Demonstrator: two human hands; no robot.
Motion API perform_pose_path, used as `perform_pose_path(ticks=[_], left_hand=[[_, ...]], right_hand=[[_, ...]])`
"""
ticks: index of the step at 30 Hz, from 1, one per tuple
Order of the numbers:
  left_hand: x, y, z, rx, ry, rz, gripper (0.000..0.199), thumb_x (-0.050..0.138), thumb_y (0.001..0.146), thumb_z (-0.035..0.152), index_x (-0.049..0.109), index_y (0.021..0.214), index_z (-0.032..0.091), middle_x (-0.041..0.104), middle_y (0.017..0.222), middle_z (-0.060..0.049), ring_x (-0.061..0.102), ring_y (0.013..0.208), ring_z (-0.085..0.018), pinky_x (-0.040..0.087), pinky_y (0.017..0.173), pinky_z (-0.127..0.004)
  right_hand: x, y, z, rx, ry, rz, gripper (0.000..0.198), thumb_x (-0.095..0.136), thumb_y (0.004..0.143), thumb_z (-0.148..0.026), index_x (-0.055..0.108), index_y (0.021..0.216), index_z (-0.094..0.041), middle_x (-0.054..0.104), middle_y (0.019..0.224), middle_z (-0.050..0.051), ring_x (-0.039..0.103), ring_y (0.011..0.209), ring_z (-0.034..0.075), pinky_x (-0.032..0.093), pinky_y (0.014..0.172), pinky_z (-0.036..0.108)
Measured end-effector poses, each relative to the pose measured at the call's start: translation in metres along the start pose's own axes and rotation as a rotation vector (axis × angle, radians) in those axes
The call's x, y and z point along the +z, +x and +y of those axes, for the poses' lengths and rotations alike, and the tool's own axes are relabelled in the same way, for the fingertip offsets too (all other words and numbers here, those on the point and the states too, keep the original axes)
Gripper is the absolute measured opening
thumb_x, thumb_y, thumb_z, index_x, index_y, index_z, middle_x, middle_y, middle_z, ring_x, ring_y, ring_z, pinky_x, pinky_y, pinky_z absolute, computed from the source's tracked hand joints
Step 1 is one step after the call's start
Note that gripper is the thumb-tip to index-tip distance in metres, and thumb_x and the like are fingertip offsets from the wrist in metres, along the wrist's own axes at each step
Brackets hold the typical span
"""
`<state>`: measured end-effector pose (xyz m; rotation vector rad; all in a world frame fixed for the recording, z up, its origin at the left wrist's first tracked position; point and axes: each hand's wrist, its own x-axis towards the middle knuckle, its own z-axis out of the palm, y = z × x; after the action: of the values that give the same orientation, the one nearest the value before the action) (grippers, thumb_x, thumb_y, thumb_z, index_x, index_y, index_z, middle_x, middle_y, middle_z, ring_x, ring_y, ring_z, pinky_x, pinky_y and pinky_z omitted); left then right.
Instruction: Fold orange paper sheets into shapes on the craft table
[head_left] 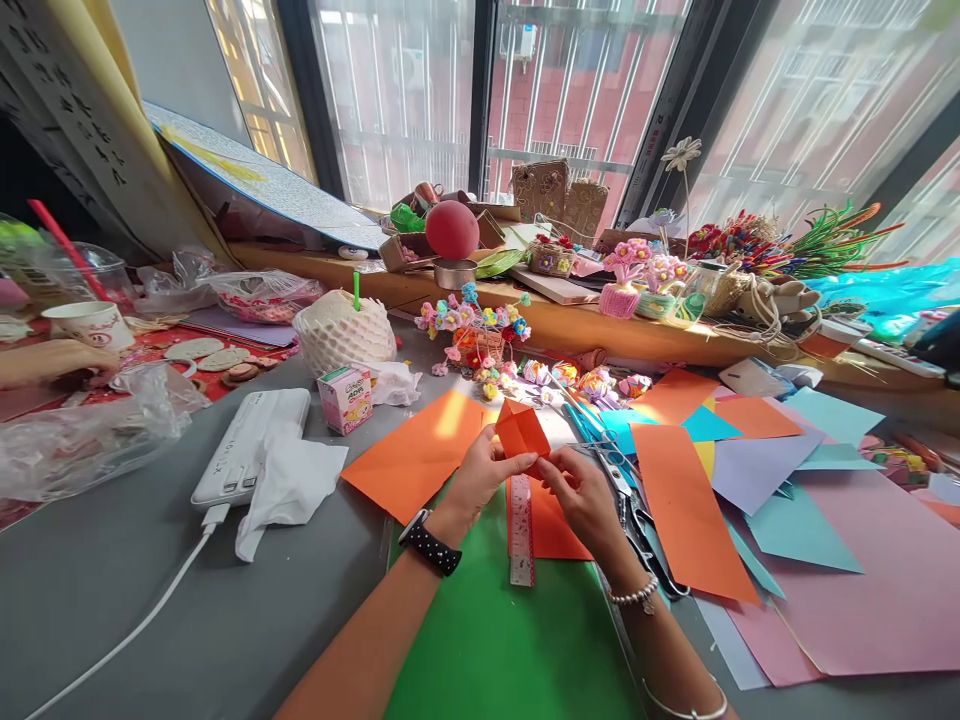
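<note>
A small folded piece of orange paper (523,430) is held up in front of me. My left hand (482,477) grips it at its left and lower edge, thumb in front. At its lower right corner, my right hand (583,490) pinches it with thumb and fingertips. Below the hands lies a pink patterned ruler (521,540), partly over an orange sheet (561,530) on a green mat (487,640). Scissors (645,520) with black handles rest just right of my right hand. A larger orange sheet (420,450) lies to the left.
Coloured paper sheets (862,570) spread over the right side. On the left are a white power bank (251,445) with a cable, a tissue (289,490) and a small pink box (345,400). Another person's hand (56,362) is at far left. Flower crafts (480,335) stand behind.
</note>
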<state>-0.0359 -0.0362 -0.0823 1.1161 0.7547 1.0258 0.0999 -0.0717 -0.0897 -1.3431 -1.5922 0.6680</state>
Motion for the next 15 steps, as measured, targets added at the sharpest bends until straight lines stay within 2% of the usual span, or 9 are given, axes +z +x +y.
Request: perform_pose_path(ticks=[10, 15], left_hand=[[-0.0007, 0.0008, -0.0025, 0.003, 0.022, -0.013, 0.045, 0.071, 0.059, 0.027, 0.047, 0.095, 0.013, 0.061, 0.084, -0.007, 0.059, 0.080, -0.020, 0.044, 0.070, -0.029], [0.0010, -0.0009, 0.0015, -0.060, 0.025, 0.024, 0.046, 0.071, 0.057, 0.028, 0.047, 0.093, 0.013, 0.062, 0.082, -0.007, 0.060, 0.076, -0.019, 0.045, 0.067, -0.029]], right_hand=[[0.0012, 0.0011, 0.0018, 0.027, -0.004, 0.033, 0.036, 0.035, 0.083, -0.041, 0.042, 0.054, -0.020, 0.047, 0.051, -0.001, 0.048, 0.051, 0.013, 0.037, 0.051, 0.024], [0.0017, 0.0013, 0.0040, 0.024, -0.043, 0.072, 0.031, 0.043, 0.079, -0.041, 0.047, 0.059, -0.019, 0.053, 0.057, 0.000, 0.051, 0.055, 0.014, 0.040, 0.053, 0.025]])
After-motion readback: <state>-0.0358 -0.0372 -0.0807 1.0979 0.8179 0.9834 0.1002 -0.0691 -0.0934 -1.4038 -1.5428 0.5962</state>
